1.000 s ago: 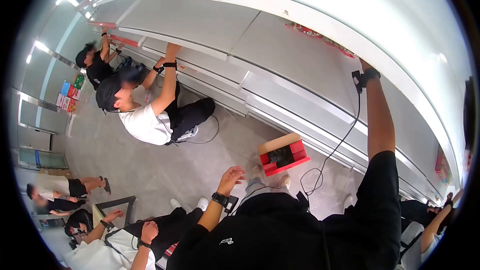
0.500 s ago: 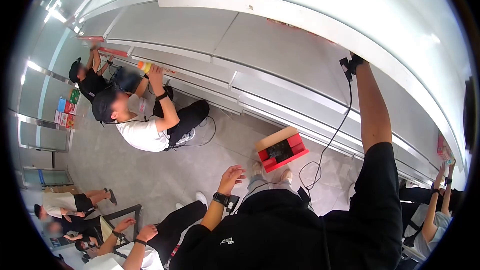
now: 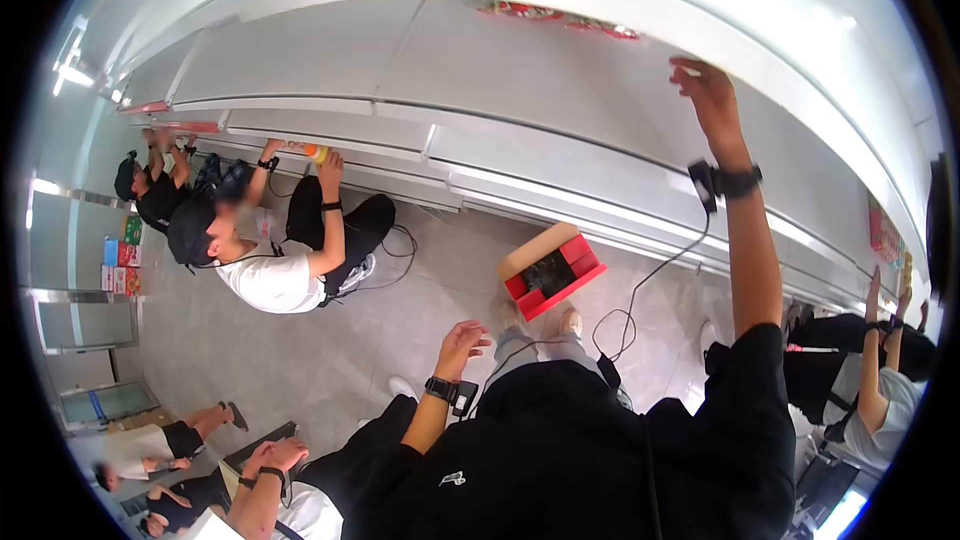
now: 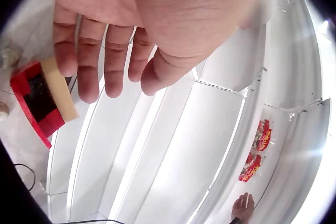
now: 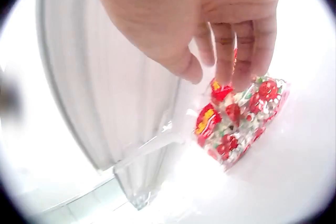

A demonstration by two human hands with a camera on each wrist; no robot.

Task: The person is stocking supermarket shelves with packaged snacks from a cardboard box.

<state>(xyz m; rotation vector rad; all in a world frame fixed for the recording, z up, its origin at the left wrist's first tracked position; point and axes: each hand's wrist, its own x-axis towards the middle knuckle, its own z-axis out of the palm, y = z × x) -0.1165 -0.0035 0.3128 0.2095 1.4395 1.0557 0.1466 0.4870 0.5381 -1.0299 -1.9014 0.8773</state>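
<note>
Two red candy-like bags lie on an upper white shelf; in the head view their red edges show behind the shelf's front rail. My right hand reaches over that shelf, to the right of the bags, its fingers loosely bent and holding nothing. In the right wrist view the hand hangs in front of a clear bag with red and yellow print; whether they touch I cannot tell. Low before my body, my left hand is empty with relaxed fingers, also seen large in the left wrist view.
A red open box stands on the floor near my feet. A cable hangs from my right wrist. A crouching person at the left holds a yellow-orange bottle. Other people are at the lower left and right.
My right hand has come out from behind the shelf's front rail and is now visible, empty. The head view has shifted. The crouching person's bottle has moved lower. My left hand stays about the same.
</note>
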